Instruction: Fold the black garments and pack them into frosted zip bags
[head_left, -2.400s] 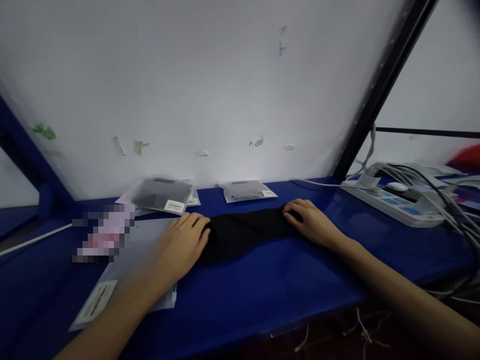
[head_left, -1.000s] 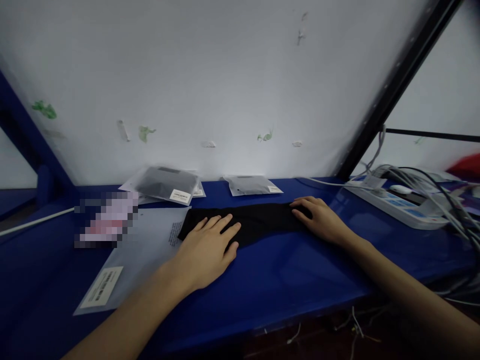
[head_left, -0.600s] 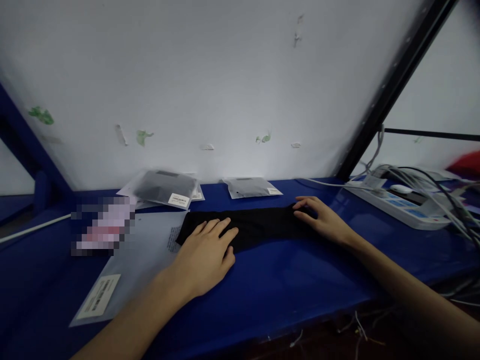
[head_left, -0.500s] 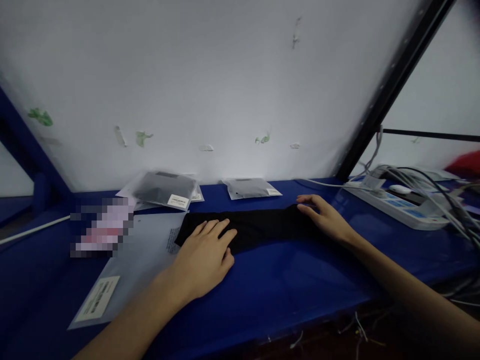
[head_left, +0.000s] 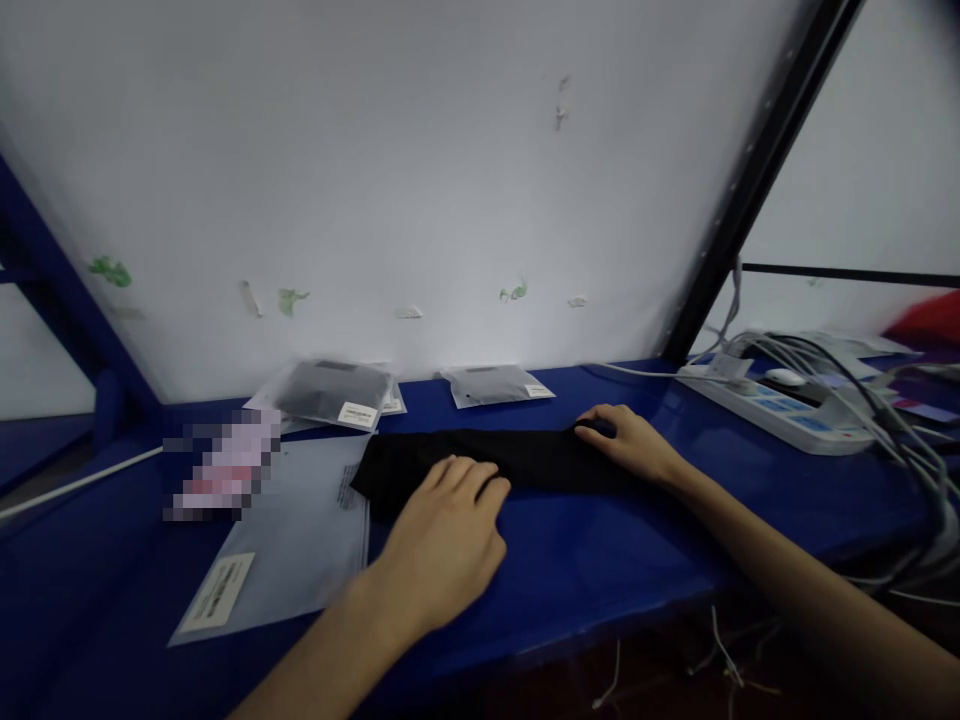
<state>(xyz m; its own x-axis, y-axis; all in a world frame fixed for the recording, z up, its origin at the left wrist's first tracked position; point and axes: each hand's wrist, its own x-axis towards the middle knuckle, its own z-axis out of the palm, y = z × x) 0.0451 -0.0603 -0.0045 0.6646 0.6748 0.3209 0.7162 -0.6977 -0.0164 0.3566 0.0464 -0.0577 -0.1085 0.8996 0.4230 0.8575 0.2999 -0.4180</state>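
Note:
A folded piece of black fabric (head_left: 540, 457) lies lengthwise across the blue table; its exact kind of garment does not show. My left hand (head_left: 450, 530) rests palm down on its front edge, left of the middle, with loosely bent fingers and the thumb apart. At the fabric's right end my right hand (head_left: 630, 443) curls its fingers and thumb round the edge. The left end of the fabric overlaps a frosted plastic bag (head_left: 300, 530), which carries a white barcode label (head_left: 219, 592) at its lower left corner.
Packed frosted bags (head_left: 330, 392) lie at the back left, and another packed bag (head_left: 495, 385) sits by the wall. A white power strip (head_left: 776, 410) with tangled cables (head_left: 847, 385) stands at the right. A pixelated pinkish item (head_left: 232, 465) is on the left.
My left hand has slid right and towards the front edge of the fabric, its fingers drawn closer together. My right hand has closed round the fabric's right end. The view has shifted slightly.

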